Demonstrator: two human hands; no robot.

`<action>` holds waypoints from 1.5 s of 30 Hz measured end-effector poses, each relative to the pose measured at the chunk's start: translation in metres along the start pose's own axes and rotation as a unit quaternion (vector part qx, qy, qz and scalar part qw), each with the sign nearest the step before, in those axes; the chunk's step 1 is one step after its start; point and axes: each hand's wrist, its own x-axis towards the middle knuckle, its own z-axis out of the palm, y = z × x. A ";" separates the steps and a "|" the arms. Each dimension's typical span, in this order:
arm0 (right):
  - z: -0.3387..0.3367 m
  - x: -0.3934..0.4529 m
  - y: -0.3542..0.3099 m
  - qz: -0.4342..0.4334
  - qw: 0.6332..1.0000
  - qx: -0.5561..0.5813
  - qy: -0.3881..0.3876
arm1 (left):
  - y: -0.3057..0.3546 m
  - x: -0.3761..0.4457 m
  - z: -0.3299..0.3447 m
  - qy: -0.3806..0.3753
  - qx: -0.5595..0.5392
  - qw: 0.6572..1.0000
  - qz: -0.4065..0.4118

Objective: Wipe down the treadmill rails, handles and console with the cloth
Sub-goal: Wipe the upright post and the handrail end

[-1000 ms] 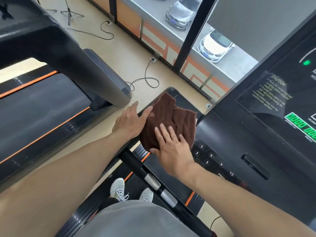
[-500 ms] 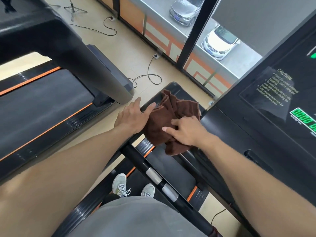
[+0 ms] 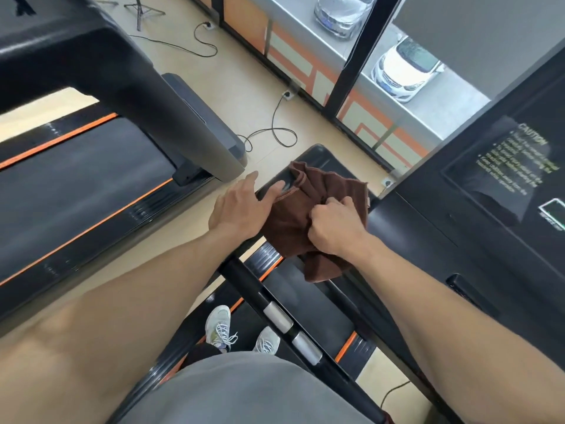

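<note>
The brown cloth (image 3: 293,221) lies bunched on the left corner of the treadmill console (image 3: 434,240), draped over the spot where the handle (image 3: 275,310) joins it, with a flap hanging off the near edge. The right hand (image 3: 333,228) sits on top of it, fingers curled into the fabric and gripping a fistful. The left hand (image 3: 241,209) rests flat just beside the cloth's left edge, fingers straight and holding nothing (its fingertips seem to touch the hem). The handle's long axis runs from the cloth down toward the person's body, so the unwiped bar lies directly below the gripping hand, and the right hand is the nearer one to draw the cloth along it. The console's display panel stretches away to the right.
</note>
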 end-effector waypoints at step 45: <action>0.034 -0.048 0.000 0.208 0.961 0.126 0.135 | -0.017 -0.006 0.006 0.057 0.077 0.924 0.370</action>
